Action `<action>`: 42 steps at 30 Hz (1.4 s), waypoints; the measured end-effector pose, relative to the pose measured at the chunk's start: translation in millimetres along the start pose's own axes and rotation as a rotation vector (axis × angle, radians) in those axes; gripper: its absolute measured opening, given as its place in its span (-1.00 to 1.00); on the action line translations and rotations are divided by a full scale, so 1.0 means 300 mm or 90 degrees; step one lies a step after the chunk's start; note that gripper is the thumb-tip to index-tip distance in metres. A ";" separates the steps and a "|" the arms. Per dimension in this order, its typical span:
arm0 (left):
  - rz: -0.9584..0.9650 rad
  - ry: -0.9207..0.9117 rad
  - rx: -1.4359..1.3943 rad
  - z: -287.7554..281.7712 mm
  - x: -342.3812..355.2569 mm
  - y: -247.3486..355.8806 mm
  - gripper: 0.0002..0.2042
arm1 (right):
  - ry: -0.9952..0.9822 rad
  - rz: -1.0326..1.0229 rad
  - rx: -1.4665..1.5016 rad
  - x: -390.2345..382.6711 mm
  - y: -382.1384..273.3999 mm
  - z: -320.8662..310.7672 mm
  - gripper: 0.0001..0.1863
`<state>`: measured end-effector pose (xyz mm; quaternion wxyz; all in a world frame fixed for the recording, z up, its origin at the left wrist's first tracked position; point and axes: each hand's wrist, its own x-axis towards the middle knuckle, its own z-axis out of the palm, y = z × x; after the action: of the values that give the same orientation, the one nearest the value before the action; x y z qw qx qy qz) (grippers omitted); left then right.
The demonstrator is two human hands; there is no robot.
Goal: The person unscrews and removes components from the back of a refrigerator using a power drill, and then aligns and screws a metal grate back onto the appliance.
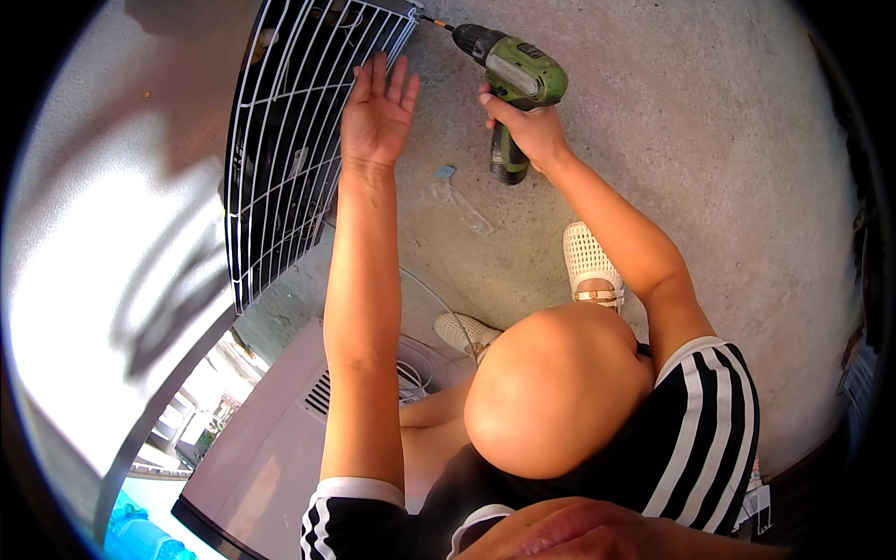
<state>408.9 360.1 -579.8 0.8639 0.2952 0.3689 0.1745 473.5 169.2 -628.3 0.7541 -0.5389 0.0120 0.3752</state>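
In my right hand (534, 133) is a green and black cordless drill (530, 72), gripped by its handle, with the battery end pointing down toward me. Its long bit (436, 22) reaches left to the top corner of a white wire grille (280, 168); whether the tip sits in a screw is too small to tell. My left hand (378, 114) rests against or just over the grille's right edge, palm up and fingers stretched out, holding nothing. Behind the wires lies a dark interior, mostly hidden.
A pale metal panel (112, 215) stands on the left, in strong sunlight. Close to my left arm is a pinkish-grey casing (252, 448) with vent slots. A thin cable (431, 292) crosses the concrete floor (728, 149) by my shoes, near a clear plastic scrap (467, 209).
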 end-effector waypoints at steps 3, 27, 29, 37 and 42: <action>-0.005 -0.001 0.003 0.000 -0.001 0.003 -0.62 | 0.001 -0.006 0.013 0.002 -0.001 0.002 -0.81; -0.054 -0.008 0.866 0.051 -0.387 -0.187 -0.40 | -0.037 0.233 0.385 -0.005 0.000 0.063 -0.84; -0.054 -0.010 0.862 0.056 -0.385 -0.187 -0.44 | -0.028 0.232 0.375 -0.007 -0.011 0.069 -0.84; -0.018 -0.015 0.861 0.046 -0.380 -0.183 -0.45 | -0.027 0.230 0.373 0.001 -0.010 0.076 -0.84; -0.017 -0.018 0.864 0.058 -0.374 -0.170 -0.44 | -0.031 0.245 0.386 0.018 -0.013 0.082 -0.85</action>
<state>351.1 256.3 -542.8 0.4937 0.7697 0.3893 -0.1104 470.1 191.9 -617.0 0.7954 -0.2695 0.2060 0.5023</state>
